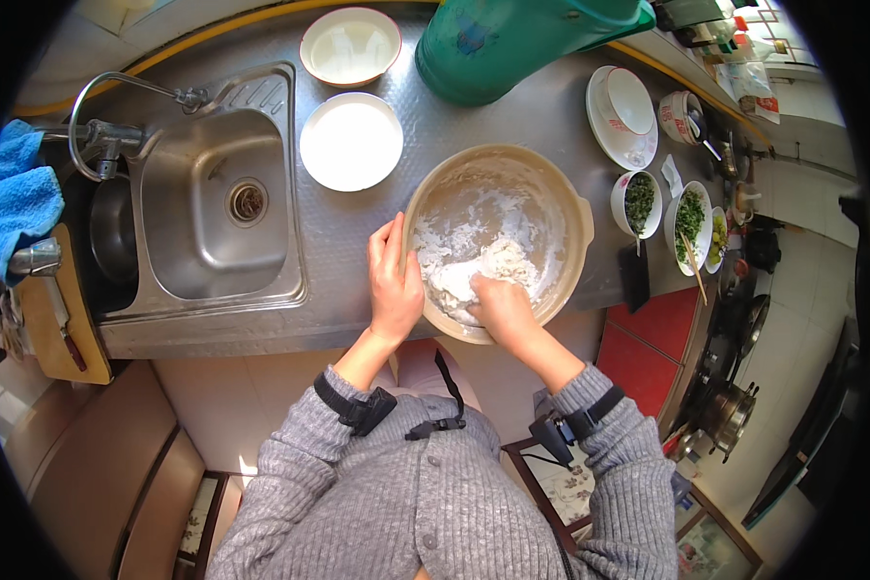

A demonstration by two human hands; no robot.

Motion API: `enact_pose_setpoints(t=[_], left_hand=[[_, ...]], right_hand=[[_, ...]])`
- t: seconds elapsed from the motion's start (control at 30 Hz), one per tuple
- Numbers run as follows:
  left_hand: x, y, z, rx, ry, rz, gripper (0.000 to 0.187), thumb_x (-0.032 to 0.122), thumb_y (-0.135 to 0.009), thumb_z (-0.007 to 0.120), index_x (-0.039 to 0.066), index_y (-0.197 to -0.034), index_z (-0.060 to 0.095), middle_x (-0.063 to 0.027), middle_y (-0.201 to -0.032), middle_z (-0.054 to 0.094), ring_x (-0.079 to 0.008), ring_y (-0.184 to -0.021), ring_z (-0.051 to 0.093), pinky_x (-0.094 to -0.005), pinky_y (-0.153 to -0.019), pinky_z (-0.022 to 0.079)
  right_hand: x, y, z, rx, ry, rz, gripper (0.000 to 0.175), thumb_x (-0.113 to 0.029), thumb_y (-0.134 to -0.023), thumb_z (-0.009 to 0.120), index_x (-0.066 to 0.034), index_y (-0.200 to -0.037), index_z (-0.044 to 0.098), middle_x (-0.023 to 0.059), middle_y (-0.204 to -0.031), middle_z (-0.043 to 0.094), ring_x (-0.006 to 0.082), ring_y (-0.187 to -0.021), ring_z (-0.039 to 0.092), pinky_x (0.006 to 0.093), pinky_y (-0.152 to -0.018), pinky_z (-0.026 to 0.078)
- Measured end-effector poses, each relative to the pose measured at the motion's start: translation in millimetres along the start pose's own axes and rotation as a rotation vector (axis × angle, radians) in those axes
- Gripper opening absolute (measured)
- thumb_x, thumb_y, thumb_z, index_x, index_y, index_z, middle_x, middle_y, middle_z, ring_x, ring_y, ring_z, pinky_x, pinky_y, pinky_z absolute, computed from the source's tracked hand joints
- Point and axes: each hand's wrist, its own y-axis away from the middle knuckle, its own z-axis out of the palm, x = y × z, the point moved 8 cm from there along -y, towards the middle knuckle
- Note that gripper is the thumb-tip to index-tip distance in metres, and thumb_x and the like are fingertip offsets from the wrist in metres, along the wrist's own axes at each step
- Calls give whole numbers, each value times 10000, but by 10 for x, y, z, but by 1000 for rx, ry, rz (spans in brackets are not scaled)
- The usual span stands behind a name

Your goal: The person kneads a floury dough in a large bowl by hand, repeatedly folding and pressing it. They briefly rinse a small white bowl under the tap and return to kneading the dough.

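Observation:
A large beige mixing basin (577, 217) stands at the front edge of the steel counter, its inner wall smeared with flour. My left hand (395, 286) steadies the basin's left rim, the palm against the outer wall and the fingers pointing away from me. Inside, a lumpy mass of floury dough (507, 262) lies toward the near side. My right hand (502, 308) reaches over the near rim and presses into that dough; its fingers are curled, with the tips partly hidden. Behind the basin and to its left are a white bowl (351, 142) and a red-rimmed bowl (350, 45) holding pale contents.
A steel sink (217, 217) is on the left, beside a cutting board (58, 326) with a knife. A green plastic container (507, 43) stands behind the basin. To the right are a bowl of dark chopped greens (649, 217), a bowl with chopsticks (702, 243) and a dark phone-like slab (634, 279).

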Motion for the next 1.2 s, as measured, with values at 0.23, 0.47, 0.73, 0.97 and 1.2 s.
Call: enact_pose_setpoints(t=[0.23,0.47,0.73,0.97,1.2], left_hand=[[13,2,-6,1,11,-6,498,-52,-848,470,-81,-1344,437,-213,-1239,462,-339,-1141,482,-382,-1001,387],[23,3,-5,7,4,18,495,-44,-846,467,-84,-1339,439,-211,-1243,460,-339,-1147,480,-380,-1006,384],[21,1,-5,6,-6,-6,496,-43,-849,461,-76,-1343,442,-210,-1250,457,-334,-1153,480,-372,-1002,390],[13,1,3,8,1,-13,497,-48,-853,461,-73,-1348,438,-210,-1252,454,-333,-1151,483,-372,-995,398],[24,3,-3,3,-7,25,505,-48,-850,463,-73,-1353,429,-209,-1241,453,-336,-1149,479,-379,-1002,391]], right_hand=[[148,-556,-53,67,61,-40,236,-53,-715,647,-61,-944,591,169,-767,670,376,-740,658,469,-653,525],[334,-242,-203,-272,-691,215,272,-190,-861,640,46,-996,629,127,-737,642,177,-723,582,321,-707,470],[354,-131,263,-103,-431,300,267,-64,-819,597,71,-1049,587,224,-941,658,308,-890,632,374,-812,478],[154,-589,118,-92,-555,215,295,-20,-743,579,55,-1028,566,205,-944,652,297,-903,641,370,-792,490],[187,-40,-373,-347,-1012,173,308,30,-785,538,-9,-1083,608,50,-995,642,129,-851,618,256,-706,509]])
